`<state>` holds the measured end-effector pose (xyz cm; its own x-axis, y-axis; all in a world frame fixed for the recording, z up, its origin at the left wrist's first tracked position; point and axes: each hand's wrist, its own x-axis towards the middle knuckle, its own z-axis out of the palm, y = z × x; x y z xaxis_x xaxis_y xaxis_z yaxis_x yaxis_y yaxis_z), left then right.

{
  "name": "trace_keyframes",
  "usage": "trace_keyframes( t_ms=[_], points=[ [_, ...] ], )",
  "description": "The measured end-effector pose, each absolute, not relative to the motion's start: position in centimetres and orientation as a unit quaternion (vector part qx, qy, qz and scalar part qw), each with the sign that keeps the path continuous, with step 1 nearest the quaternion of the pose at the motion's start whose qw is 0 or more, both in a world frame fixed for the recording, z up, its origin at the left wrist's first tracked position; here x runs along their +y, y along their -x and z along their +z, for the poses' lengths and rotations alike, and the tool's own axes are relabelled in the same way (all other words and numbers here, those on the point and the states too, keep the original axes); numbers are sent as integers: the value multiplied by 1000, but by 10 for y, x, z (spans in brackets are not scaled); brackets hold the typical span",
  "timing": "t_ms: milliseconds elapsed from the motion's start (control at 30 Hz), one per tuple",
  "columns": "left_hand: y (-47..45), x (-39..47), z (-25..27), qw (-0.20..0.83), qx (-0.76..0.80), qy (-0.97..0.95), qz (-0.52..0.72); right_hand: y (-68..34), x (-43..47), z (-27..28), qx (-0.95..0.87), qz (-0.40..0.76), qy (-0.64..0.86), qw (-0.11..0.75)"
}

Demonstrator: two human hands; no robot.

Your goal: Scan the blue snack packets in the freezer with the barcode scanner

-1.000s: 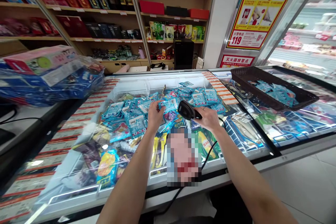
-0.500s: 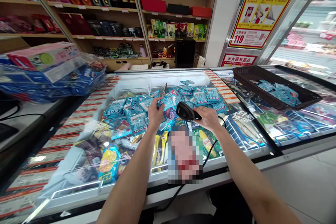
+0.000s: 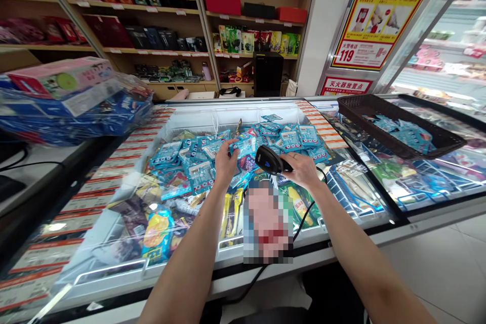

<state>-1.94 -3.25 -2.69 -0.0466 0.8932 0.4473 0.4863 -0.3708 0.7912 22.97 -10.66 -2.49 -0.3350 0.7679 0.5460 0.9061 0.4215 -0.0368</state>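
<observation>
Between the thumb and fingers of my left hand [image 3: 227, 159] is a small blue packet [image 3: 246, 146], its printed side facing up. My right hand [image 3: 302, 169] is wrapped round the handle of a black barcode scanner [image 3: 269, 160], whose head points left toward that packet, a short gap apart. The scanner's cable [image 3: 305, 221] runs down past my right forearm. Many more blue packets [image 3: 201, 176] lie spread in a loose pile on the glass top of the chest freezer [image 3: 197, 114], around and behind both hands.
A brown basket [image 3: 448, 143] with several blue packets stands on the freezer at the right. At left are plastic-wrapped boxes [image 3: 64, 81]. Frozen goods such as a blue-and-yellow bag [image 3: 157, 235] show through the glass. Shelves [image 3: 159, 54] line the back. A blurred patch covers the front middle.
The scanner's head has tilted up slightly in my right hand. My left hand and the packet stay almost in place.
</observation>
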Motion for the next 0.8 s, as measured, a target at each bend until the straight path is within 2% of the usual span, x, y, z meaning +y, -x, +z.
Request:
trace_keyframes(
  t_ms=[233, 433, 600, 800],
  points=[
    [18, -34, -23, 172, 521, -673, 496, -232, -105, -29, -798, -138, 524, 262],
    [25, -38, -15, 36, 560, -662, 497, -233, -104, -30, -794, -131, 534, 259],
    [23, -51, -10, -47, 614, -665, 422, -234, -104, -31, -788, -139, 541, 259],
    [14, -58, -16, -66, 571, -752, 324, -235, -104, -31, -785, -145, 543, 261]
  ],
)
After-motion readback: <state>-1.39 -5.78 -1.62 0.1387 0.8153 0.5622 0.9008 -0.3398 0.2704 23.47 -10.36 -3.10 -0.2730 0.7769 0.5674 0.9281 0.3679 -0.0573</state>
